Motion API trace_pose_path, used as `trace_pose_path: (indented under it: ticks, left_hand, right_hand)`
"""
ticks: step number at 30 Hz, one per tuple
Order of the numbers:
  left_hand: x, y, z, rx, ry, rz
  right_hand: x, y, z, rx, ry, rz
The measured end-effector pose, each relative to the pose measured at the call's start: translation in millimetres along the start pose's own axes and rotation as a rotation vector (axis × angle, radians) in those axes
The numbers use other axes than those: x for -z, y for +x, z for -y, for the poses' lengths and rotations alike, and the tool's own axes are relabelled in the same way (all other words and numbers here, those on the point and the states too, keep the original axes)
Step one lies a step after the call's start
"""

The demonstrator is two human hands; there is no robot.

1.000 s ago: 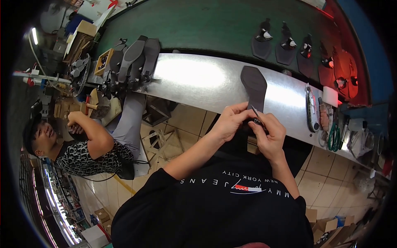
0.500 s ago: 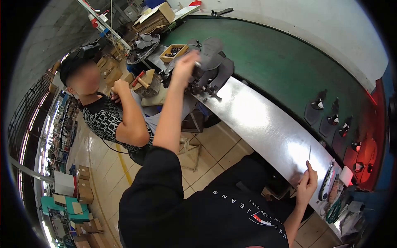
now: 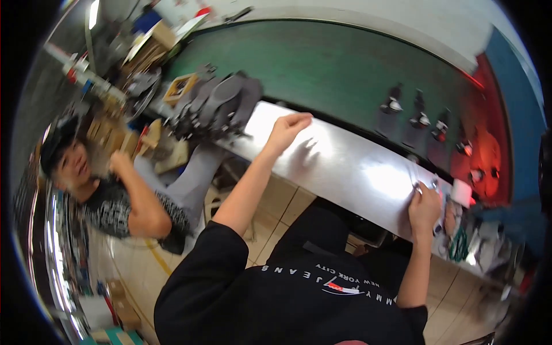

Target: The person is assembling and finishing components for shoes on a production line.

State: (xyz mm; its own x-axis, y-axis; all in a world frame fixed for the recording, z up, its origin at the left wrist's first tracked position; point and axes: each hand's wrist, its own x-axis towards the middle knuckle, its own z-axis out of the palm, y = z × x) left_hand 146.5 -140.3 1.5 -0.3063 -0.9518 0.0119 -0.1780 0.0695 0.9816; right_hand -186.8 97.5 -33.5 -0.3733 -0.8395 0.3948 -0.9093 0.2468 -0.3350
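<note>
My left hand [image 3: 287, 131] is over the shiny metal worktop [image 3: 336, 155], thumb and fingers drawn together with no object showing between them. Its shadow falls on the metal beside it. Left of it lies a pile of grey sole-shaped pieces [image 3: 221, 98] with dark fittings; the hand is apart from them. At the worktop's right end, my right hand [image 3: 424, 208] is closed around a thin rod-like tool [image 3: 414, 175], which is blurred. Several dark flat pieces with shiny fittings [image 3: 418, 121] stand in a row on the green belt beyond.
The long green belt [image 3: 299, 57] runs behind the worktop to a red-lit opening [image 3: 486, 155]. A white block [image 3: 461, 192] and green-handled scissors [image 3: 459, 244] lie by my right hand. A co-worker [image 3: 132, 201] sits at the left, near a yellow tray [image 3: 179, 89] of small parts.
My left hand has moved right, from the pile of grey pieces to above the metal worktop. My right hand still grips the rod-like tool. The whole view has shifted.
</note>
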Motion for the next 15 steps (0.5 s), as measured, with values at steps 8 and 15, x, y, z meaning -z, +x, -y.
trace_pose_path:
  ticks: [8,15]
  left_hand:
    - [-183,82,-16,-0.219,0.334,0.107]
    - [-237,135,14,-0.185,0.679,0.067]
  right_hand:
    - [25,-5,9,-0.029,0.007,-0.052]
    - [2,-44,46,0.205,0.415,-0.22]
